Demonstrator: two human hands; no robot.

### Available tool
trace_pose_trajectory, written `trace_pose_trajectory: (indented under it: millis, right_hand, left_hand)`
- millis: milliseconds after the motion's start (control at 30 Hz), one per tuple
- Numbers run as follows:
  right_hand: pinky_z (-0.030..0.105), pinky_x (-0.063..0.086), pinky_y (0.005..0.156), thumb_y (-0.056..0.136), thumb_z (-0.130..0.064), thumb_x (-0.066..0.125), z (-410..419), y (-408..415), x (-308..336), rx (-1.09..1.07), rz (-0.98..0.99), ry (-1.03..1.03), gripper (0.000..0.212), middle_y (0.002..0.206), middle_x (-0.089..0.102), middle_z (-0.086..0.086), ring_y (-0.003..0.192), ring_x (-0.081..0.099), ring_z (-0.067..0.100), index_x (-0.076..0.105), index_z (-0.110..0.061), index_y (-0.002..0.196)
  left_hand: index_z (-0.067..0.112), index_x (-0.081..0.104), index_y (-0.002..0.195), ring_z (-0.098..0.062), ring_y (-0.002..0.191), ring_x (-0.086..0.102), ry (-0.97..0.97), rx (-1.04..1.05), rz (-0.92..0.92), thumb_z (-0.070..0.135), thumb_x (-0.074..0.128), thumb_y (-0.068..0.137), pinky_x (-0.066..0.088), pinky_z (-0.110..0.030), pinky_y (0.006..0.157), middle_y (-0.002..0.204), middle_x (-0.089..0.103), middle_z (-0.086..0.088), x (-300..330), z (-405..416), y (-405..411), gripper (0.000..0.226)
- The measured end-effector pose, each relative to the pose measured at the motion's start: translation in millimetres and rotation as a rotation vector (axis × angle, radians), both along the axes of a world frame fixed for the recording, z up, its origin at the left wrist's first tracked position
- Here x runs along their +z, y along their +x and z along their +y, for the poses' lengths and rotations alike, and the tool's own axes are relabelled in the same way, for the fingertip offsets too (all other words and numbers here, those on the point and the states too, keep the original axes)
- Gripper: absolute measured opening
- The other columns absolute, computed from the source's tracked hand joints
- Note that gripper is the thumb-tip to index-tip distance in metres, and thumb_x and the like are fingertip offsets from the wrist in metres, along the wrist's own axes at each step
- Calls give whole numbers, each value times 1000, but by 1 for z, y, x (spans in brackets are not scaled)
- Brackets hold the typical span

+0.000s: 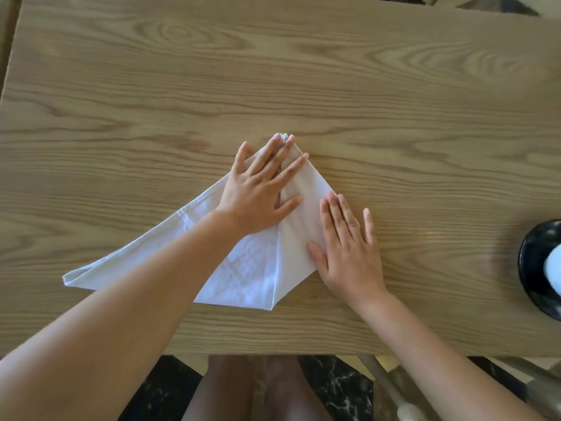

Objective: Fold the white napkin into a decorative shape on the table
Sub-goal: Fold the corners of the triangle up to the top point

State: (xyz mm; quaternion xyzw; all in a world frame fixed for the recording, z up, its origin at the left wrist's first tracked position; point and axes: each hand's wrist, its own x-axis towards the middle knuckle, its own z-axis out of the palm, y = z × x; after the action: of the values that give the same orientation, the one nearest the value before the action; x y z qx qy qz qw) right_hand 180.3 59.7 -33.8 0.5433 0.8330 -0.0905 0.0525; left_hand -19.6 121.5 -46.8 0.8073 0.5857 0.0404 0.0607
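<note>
Your left hand [261, 196] covers the upper middle of the white napkin [252, 268], and your left forearm hides a diagonal band of cloth running toward the bench's [303, 86] near edge. Your right hand [349, 250] hides part of the napkin's right fold edge. At the bench's right edge, a dark dish [534, 262] holding something white is cut off; what it holds is unclear.

We see bare wooden table [212, 71] all along the far side and left. At the right edge, a dark round dish [534, 262] holding something white is the only obstacle.
</note>
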Motion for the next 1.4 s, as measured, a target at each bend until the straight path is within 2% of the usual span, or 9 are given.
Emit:
trace_pose_trajectory:
  millis: [133,200,333,667,967,1133,1200,1300,1400]
  right_hand:
    - [51,1,115,92,-57,21,7,-25,7,-81,52,40,77,156,6,11,145,5,21,11,-4,147]
    - [51,5,116,92,-55,24,7,-48,7,-172,112,16,77,156,9,14,145,5,22,11,-3,147]
    - [51,11,115,94,-50,24,-19,-69,-4,-239,28,10,66,155,18,14,144,14,26,17,-9,147]
    - [51,12,114,97,-42,26,-92,-37,-6,53,96,-44,56,156,12,5,145,9,22,14,-24,148]
    - [56,21,112,95,-42,29,-96,-36,1,69,47,-94,57,156,13,5,144,11,25,16,-25,148]
    - [65,9,109,96,-43,25,-95,-45,14,13,122,-74,55,154,25,6,143,20,24,21,-24,147]
    - [63,8,110,96,-38,25,-88,-63,20,-35,198,-51,53,153,28,7,142,22,21,20,-23,147]
    - [57,3,112,95,-30,26,-67,-97,21,-80,324,-43,55,156,15,4,144,11,19,17,-19,147]
    - [55,6,112,92,-28,27,-41,-121,16,-30,329,-37,57,156,17,6,143,9,19,20,-18,147]
  left_hand:
    - [32,21,147,-20,145,12,-12,-6,9,56,27,90,15,-54,111,157,16,-5,0,2,-1,62]
    - [32,20,147,-20,145,12,-16,-3,13,50,26,92,15,-54,111,157,16,-5,0,2,-1,59]
    - [31,21,147,-19,145,13,-13,-1,5,44,26,93,15,-54,111,157,18,-4,-2,2,0,56]
    - [33,16,147,-18,145,8,-16,-6,-7,49,25,92,11,-54,112,158,14,-2,-4,3,-2,59]
    - [29,7,149,-15,145,1,-36,-41,93,60,20,89,-6,-60,111,159,5,0,8,-4,-7,69]
    - [24,16,149,-15,144,12,117,180,-86,51,26,94,-3,-61,109,157,16,-1,23,-65,-34,62]
    - [23,19,148,-17,144,14,80,187,-71,48,28,94,2,-61,110,156,18,-3,23,-101,-33,60]
    - [23,22,147,-21,144,13,-66,261,-49,42,30,94,7,-58,113,156,18,-4,18,-136,-36,57]
    - [23,23,147,-20,144,12,-135,365,-58,41,30,94,9,-55,114,155,20,-3,14,-152,-55,56]
